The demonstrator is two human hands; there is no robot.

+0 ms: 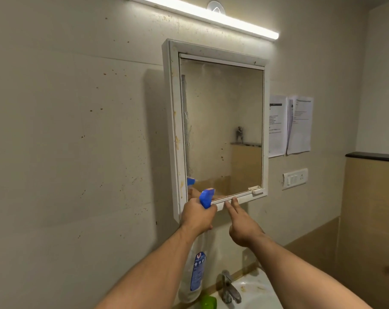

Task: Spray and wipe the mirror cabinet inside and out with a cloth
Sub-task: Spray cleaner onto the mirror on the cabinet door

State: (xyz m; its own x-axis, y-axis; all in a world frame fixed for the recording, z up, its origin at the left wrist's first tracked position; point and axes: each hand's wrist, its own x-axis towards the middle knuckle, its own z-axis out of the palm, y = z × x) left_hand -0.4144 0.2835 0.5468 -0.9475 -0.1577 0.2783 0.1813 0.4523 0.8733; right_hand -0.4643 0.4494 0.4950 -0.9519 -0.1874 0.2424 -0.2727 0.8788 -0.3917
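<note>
A white-framed mirror cabinet (174,121) hangs on the wall, its door closed and its frame and glass stained. My left hand (196,216) grips the neck of a clear spray bottle (194,273) with a blue trigger head, the nozzle held at the mirror's lower left corner. Beside it my right hand (241,224) reaches up, two straight fingers touching the bottom edge of the mirror door. No cloth shows in this view.
A washbasin (255,293) with a metal tap (230,288) sits below, a green object (209,302) beside it. Papers (298,126) and a switch plate (294,178) are on the wall to the right. A tube light (202,15) glows above the cabinet.
</note>
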